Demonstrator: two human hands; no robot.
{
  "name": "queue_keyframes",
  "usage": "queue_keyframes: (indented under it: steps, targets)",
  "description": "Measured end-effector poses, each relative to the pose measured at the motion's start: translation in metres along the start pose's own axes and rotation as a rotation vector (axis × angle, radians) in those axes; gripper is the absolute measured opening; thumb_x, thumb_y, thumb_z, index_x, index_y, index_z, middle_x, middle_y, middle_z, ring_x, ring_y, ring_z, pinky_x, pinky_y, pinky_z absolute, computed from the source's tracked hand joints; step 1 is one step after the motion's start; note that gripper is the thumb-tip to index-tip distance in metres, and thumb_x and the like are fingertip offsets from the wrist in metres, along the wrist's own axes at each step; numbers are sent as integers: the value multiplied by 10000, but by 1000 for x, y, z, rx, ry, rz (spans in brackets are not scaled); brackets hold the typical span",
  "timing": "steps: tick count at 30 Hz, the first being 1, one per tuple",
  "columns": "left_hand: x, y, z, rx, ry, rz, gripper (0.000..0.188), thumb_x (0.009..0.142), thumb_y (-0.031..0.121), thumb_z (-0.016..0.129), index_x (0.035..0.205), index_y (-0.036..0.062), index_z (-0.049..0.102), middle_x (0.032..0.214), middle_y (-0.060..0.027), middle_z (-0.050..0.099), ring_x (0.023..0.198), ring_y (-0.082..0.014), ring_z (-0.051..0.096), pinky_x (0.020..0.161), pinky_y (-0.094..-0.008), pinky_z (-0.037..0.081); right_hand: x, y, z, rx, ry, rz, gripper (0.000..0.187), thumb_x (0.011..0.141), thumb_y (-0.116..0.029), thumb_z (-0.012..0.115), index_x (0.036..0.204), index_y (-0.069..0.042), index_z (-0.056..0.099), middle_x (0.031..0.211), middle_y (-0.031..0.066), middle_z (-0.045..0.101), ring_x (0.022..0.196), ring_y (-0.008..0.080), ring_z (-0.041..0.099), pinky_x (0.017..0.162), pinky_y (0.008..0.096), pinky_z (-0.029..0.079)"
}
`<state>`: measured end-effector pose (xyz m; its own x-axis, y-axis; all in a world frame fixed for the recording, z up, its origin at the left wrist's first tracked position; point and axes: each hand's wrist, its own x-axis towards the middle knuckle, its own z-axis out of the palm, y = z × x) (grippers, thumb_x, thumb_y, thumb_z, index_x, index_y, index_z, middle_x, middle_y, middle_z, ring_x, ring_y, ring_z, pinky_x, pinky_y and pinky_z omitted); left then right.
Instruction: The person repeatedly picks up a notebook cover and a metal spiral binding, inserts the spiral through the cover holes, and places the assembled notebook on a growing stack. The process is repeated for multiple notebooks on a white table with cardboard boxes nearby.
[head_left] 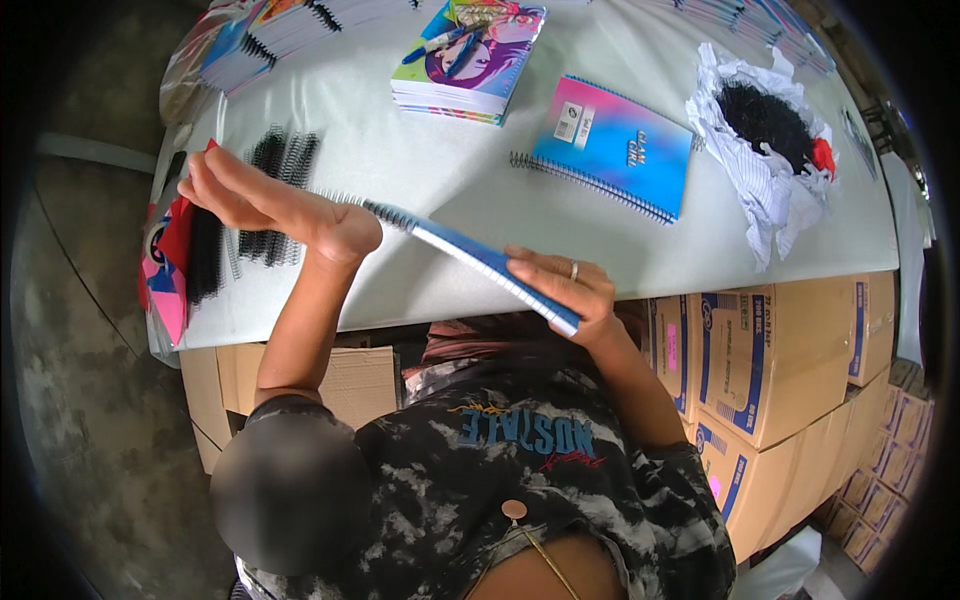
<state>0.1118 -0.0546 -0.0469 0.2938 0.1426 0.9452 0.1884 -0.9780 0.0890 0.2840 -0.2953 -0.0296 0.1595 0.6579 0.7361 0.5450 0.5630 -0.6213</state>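
Observation:
My right hand point(575, 292) grips a notebook point(492, 266) by its near end, thumb and fingers on either side. The notebook is tilted on edge above the table, so its white page edges and blue cover show. From its far end a dark spiral binding coil point(392, 214) sticks out toward my left hand point(300, 212). That hand is open, fingers stretched to the left, with the heel of the palm at the coil; whether they touch, I cannot tell. Several loose black coils point(268, 160) lie beyond my left wrist.
A bound pink-and-blue notebook point(625, 145) lies on the white-covered table point(450, 165). Behind is a notebook stack point(470, 60) with pens on top. Crumpled striped cloth point(740, 190) holds a black tangle point(765, 125) at right. Cardboard boxes point(780, 350) stand below the table's right side.

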Motion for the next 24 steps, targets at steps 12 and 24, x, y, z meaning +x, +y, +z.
queue_keyframes:
  steps: [12,24]
  targets:
    - [-25,63,21,-96,-404,9,1167,674,815,372,1304,-158,245,1385,-361,120,1297,-500,103,1027,-602,15,0,4,6,-30,70,66,297,740,88,519,1014,49,624,964,207,646,881,302,652,763,337,519]
    - [-18,87,24,-195,-425,533,1035,700,762,432,1314,-63,315,1357,-300,253,1256,-467,235,936,-672,187,4,12,1,-96,117,59,330,710,55,595,1036,13,627,986,167,647,892,277,649,758,333,521]
